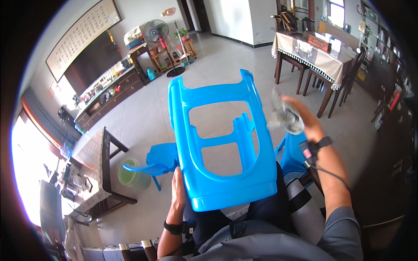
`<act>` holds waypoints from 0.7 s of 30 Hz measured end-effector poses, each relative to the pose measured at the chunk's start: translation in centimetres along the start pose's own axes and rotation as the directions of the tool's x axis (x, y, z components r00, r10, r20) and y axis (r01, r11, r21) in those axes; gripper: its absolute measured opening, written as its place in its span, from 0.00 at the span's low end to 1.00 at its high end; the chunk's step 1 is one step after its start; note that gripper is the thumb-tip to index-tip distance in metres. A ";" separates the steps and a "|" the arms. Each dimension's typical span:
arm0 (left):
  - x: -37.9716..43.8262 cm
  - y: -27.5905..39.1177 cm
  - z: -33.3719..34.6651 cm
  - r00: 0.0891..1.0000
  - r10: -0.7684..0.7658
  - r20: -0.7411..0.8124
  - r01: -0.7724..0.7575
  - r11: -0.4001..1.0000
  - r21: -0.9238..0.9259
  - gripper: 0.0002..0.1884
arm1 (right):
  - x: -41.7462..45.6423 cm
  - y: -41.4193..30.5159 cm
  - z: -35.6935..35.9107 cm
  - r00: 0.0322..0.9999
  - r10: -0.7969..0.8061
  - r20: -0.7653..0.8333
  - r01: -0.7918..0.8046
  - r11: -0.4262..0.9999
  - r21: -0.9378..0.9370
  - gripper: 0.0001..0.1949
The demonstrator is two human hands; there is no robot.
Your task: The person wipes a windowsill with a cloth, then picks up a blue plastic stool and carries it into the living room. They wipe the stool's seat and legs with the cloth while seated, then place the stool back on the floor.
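A blue plastic stool lies on its side across my lap, its legs pointing away from me and a large opening facing up. My left hand steadies it, palm against its left side near the seat end; those fingertips are partly hidden. Off the stool's right side, my right hand grips a crumpled grey cloth, blurred by motion and apart from the plastic. Beyond my left hand is a small blue plastic chair, partly covered by the stool. Another blue plastic stool stands below my right forearm.
A pale green bucket stands on the tiled floor beside a low table at left. A standing fan and a long TV cabinet are farther back. At upper right is a dining table with a cloth and chairs.
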State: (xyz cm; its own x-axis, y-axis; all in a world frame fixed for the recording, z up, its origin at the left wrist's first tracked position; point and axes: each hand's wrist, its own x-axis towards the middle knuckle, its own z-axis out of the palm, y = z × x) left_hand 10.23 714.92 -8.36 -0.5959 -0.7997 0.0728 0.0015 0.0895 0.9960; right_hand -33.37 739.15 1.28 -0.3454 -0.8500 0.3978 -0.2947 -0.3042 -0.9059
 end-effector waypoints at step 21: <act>2.7 5.3 3.5 0.975 0.192 0.110 -0.211 0.956 0.206 0.25 | 4.4 0.3 19.8 0.875 0.483 -0.002 -0.364 0.662 0.655 0.31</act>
State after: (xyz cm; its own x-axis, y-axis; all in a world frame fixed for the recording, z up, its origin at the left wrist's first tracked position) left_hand 5.85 715.28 -3.07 -0.6691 -0.6975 0.2564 -0.0379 0.3767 0.9256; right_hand -17.29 726.82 -0.13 -0.4463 -0.8904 -0.0894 0.5144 -0.1735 -0.8398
